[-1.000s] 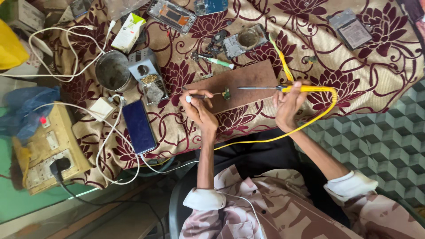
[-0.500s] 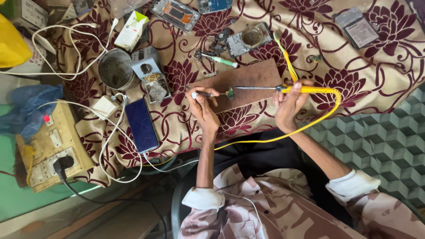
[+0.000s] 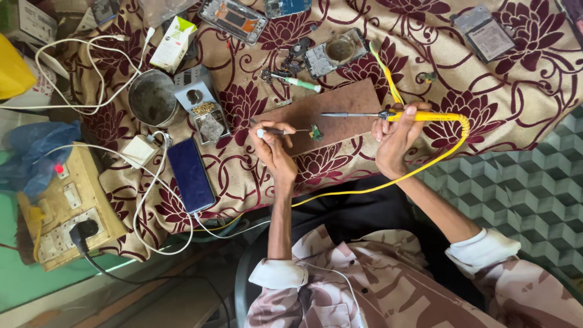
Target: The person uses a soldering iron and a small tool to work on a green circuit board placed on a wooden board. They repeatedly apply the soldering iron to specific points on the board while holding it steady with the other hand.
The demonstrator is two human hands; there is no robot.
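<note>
My right hand (image 3: 395,143) grips a yellow-handled soldering iron (image 3: 419,115), its metal tip pointing left over a brown wooden board (image 3: 340,103). My left hand (image 3: 273,149) pinches thin tweezers (image 3: 282,130) that hold a tiny green circuit part (image 3: 315,132) down on the board's near edge. The iron's tip hangs a short way above and to the right of that part, apart from it. A yellow cord (image 3: 376,185) runs from the handle back along the table edge.
A dark phone (image 3: 190,175) lies left of the board beside a white charger (image 3: 141,150). A metal cup (image 3: 150,98), a solder stand (image 3: 203,109), a green screwdriver (image 3: 300,83), opened phone parts (image 3: 335,51) and a wooden switchboard (image 3: 64,209) crowd the floral cloth.
The soldering iron has lifted slightly away from the small part. My left hand still holds the tweezers on it, and the view has shifted a little.
</note>
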